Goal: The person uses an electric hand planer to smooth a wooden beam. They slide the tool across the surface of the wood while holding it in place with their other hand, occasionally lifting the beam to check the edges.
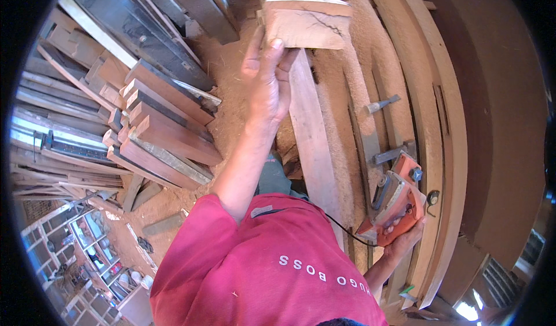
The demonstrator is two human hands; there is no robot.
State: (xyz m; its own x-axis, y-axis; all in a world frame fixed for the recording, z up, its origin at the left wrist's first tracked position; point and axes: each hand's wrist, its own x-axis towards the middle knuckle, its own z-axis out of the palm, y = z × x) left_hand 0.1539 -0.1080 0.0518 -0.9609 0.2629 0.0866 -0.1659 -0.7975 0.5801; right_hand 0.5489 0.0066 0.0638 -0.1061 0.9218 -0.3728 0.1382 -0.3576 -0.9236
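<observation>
My left hand (270,77) reaches forward and grips the near end of a wooden block (307,29), its thumb on the face and fingers behind. A dark, branching crack runs across the block's pale face. On the right, my right hand (402,238) is wrapped round the handle of an orange electric hand planer (399,198). The planer is tilted over the dusty timbers, and its black cord (353,233) runs back toward my shirt. Below the block stretches a long pinkish board (313,123).
A chisel-like tool (382,104) and a grey metal piece (389,154) lie on the sawdust-covered timbers. A long beam (449,123) borders them at right. Stacked planks (168,129) stand at left, near a shelf rack (98,250). Sawdust coats the floor (229,82).
</observation>
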